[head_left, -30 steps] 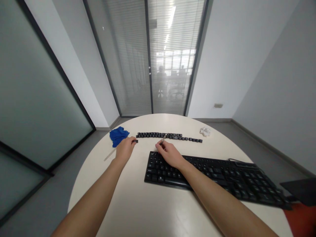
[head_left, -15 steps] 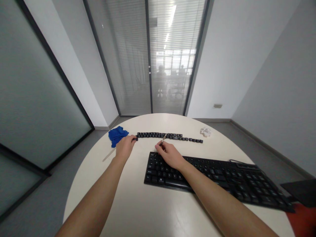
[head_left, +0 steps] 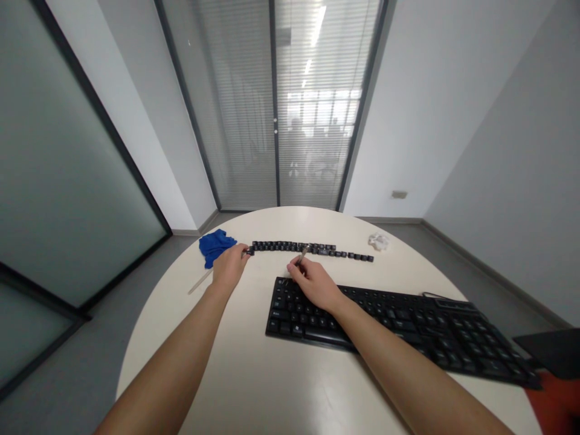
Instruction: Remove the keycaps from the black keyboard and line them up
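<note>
My left hand (head_left: 229, 267) is closed, its thumb and forefinger pinching a small black keycap (head_left: 251, 250) at the left end of the rows of loose keycaps (head_left: 281, 246). My right hand (head_left: 315, 283) hovers over the upper left part of a black keyboard (head_left: 385, 323). Its fingers are wrapped round a slim pen-like tool (head_left: 303, 254) with a metallic upper end; the lower end is hidden by the fingers. Beneath my left wrist lies a thin pale stick (head_left: 200, 281), partly covered. A crumpled blue cloth (head_left: 215, 246) rests just behind that hand.
A round cream table (head_left: 254, 374) carries everything. Crumpled white tissue (head_left: 379, 241) lies at its back right. The keyboard's cable (head_left: 437, 295) runs along its rear edge. A dark flat object (head_left: 550, 351) and something red (head_left: 559, 399) stand at the right.
My left hand has shifted slightly away from me with the keycap. The tool in my right hand has turned a little, its metallic end moving right. The keyboard stays put.
</note>
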A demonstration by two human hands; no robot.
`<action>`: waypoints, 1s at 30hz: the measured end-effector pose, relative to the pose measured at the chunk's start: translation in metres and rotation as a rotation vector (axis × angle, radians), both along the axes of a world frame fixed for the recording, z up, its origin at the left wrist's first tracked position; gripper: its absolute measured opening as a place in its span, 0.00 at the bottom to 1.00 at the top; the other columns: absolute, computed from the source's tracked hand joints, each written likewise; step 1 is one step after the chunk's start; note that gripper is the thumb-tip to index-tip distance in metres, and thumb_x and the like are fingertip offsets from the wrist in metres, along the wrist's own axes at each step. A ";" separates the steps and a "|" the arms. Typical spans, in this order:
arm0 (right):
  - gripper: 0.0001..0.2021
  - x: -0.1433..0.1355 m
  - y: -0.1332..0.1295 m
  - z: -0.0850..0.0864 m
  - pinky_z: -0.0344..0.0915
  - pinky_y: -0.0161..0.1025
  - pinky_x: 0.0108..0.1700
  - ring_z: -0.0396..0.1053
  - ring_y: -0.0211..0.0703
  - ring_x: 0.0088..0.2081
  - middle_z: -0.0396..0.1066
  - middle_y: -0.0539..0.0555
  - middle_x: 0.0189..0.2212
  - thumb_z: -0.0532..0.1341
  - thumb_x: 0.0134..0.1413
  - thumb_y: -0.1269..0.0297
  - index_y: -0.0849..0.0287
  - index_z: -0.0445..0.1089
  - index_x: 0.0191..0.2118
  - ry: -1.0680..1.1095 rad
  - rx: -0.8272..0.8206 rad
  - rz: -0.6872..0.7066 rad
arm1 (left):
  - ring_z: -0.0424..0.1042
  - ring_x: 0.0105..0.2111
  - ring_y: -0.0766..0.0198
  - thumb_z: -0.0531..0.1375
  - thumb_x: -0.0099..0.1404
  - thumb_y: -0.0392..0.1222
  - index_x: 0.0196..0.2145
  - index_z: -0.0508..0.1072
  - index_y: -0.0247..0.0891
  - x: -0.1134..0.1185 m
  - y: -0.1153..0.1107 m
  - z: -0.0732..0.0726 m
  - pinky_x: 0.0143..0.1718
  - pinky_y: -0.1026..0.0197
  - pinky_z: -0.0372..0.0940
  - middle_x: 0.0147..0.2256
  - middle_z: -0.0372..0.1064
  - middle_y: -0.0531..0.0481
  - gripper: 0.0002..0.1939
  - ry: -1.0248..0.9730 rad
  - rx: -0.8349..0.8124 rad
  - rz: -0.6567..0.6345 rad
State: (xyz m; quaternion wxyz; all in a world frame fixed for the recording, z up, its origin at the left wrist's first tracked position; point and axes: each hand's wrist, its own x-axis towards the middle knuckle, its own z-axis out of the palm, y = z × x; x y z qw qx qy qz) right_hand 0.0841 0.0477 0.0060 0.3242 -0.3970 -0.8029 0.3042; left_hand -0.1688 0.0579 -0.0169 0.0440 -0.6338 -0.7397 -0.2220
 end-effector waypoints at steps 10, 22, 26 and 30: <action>0.15 0.006 -0.016 0.040 0.58 0.38 0.34 0.67 0.43 0.30 0.72 0.54 0.29 0.51 0.66 0.55 0.59 0.68 0.36 -0.201 0.016 0.168 | 0.68 0.52 0.52 0.60 0.65 0.41 0.58 0.61 0.38 0.009 -0.009 0.000 0.47 0.58 0.64 0.54 0.66 0.41 0.25 -0.009 0.145 -0.058; 0.14 0.029 -0.029 0.028 0.62 0.41 0.47 0.68 0.45 0.40 0.71 0.55 0.38 0.47 0.69 0.56 0.58 0.65 0.42 -0.140 -0.006 0.287 | 0.71 0.45 0.57 0.58 0.65 0.45 0.52 0.69 0.41 0.040 -0.037 0.021 0.47 0.58 0.63 0.45 0.73 0.46 0.18 -0.223 -0.103 -0.604; 0.12 0.028 -0.033 0.018 0.61 0.42 0.50 0.67 0.45 0.43 0.70 0.56 0.41 0.48 0.69 0.58 0.58 0.64 0.44 -0.098 0.063 0.251 | 0.71 0.43 0.57 0.58 0.65 0.44 0.48 0.73 0.40 0.044 -0.040 0.027 0.46 0.58 0.63 0.46 0.73 0.46 0.15 -0.248 -0.115 -0.650; 0.11 0.028 -0.035 0.013 0.60 0.41 0.51 0.66 0.45 0.44 0.69 0.56 0.41 0.50 0.68 0.60 0.58 0.66 0.44 -0.053 0.080 0.205 | 0.72 0.40 0.59 0.59 0.64 0.43 0.44 0.75 0.41 0.051 -0.045 0.037 0.44 0.59 0.64 0.42 0.75 0.48 0.12 -0.255 -0.181 -0.716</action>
